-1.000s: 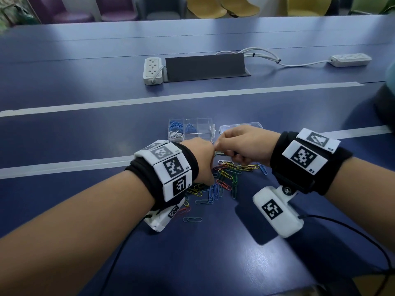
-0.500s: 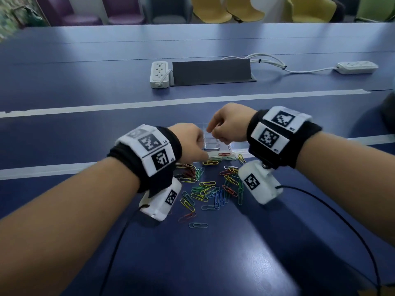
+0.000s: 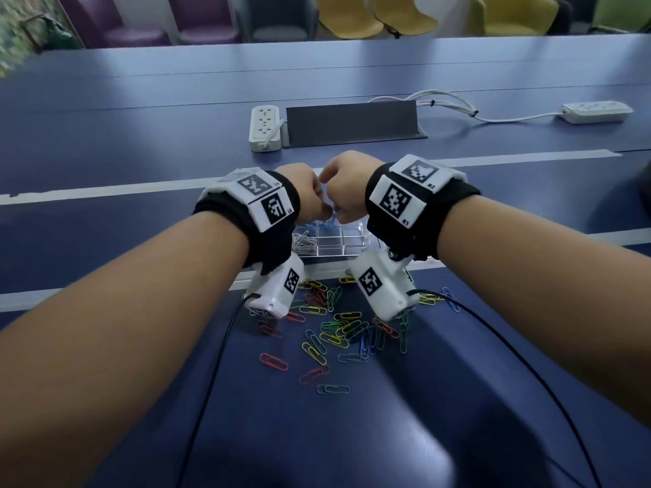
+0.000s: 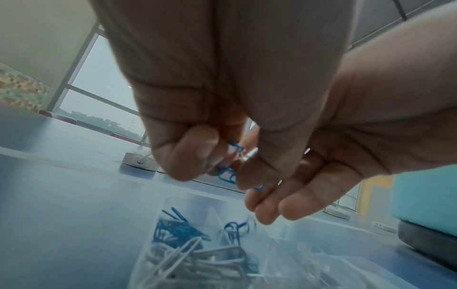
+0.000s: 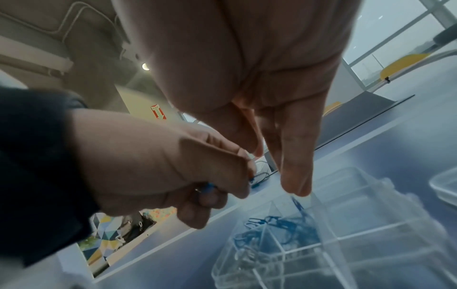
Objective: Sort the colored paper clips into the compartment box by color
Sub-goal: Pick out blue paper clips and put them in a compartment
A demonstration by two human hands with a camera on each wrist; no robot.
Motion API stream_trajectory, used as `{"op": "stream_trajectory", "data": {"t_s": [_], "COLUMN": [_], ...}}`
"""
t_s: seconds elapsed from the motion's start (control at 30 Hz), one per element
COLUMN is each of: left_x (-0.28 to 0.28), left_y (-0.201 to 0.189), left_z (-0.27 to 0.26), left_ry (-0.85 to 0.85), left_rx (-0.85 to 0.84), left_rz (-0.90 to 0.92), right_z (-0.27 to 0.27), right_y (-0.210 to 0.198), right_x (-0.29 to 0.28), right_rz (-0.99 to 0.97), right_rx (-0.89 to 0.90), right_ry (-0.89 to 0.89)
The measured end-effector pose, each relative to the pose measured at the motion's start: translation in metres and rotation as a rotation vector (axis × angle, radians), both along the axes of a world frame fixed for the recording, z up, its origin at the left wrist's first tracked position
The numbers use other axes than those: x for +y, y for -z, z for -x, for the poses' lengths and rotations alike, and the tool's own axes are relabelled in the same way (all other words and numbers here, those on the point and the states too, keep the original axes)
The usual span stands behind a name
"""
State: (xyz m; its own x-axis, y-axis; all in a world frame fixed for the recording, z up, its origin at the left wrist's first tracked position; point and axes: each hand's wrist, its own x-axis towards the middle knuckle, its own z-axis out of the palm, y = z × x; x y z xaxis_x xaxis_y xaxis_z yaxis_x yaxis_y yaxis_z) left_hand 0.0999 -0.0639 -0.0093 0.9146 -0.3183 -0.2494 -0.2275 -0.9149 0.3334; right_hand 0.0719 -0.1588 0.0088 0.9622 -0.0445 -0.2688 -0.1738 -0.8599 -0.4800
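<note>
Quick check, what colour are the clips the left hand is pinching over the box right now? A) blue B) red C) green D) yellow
A: in the left wrist view the left hand pinches blue clips above the clear box, which already holds blue clips in a far compartment.

two white power strips [image 3: 265, 128] [image 3: 595, 112] flank a dark, perhaps metal, cable cover [image 3: 352, 123]; coloured chairs [image 3: 348, 19] behind.
</note>
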Motion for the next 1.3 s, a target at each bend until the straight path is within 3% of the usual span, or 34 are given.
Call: {"op": "stream_trajectory", "data": {"t_s": [0.3, 0.63, 0.87, 1.1, 1.3], "left_x": [-0.024, -0.028, -0.026, -0.03, -0.031], "left_y": [0.004, 0.001, 0.009, 0.008, 0.007], "left_z": [-0.007, -0.004, 0.001, 0.025, 0.062], "left_ry": [0.088, 0.161, 0.222, 0.324, 0.507], "left_rx": [-0.024, -0.098, -0.149, -0.275, -0.108], "left_rz": [-0.2, -0.081, -0.096, -0.022, -0.063], "right_z": [0.006, 0.017, 0.043, 0.074, 0.08], "right_y": [-0.004, 0.006, 0.0, 0.018, 0.032], "right_x": [-0.022, -0.063, -0.082, -0.079, -0.071], "right_rz": [-0.196, -0.24, 0.005, 0.408, 0.455], "right_rx": [0.026, 0.027, -0.001, 0.148, 0.15], "right_ry": [0.089, 0.165, 0.038, -0.1, -0.114]}}
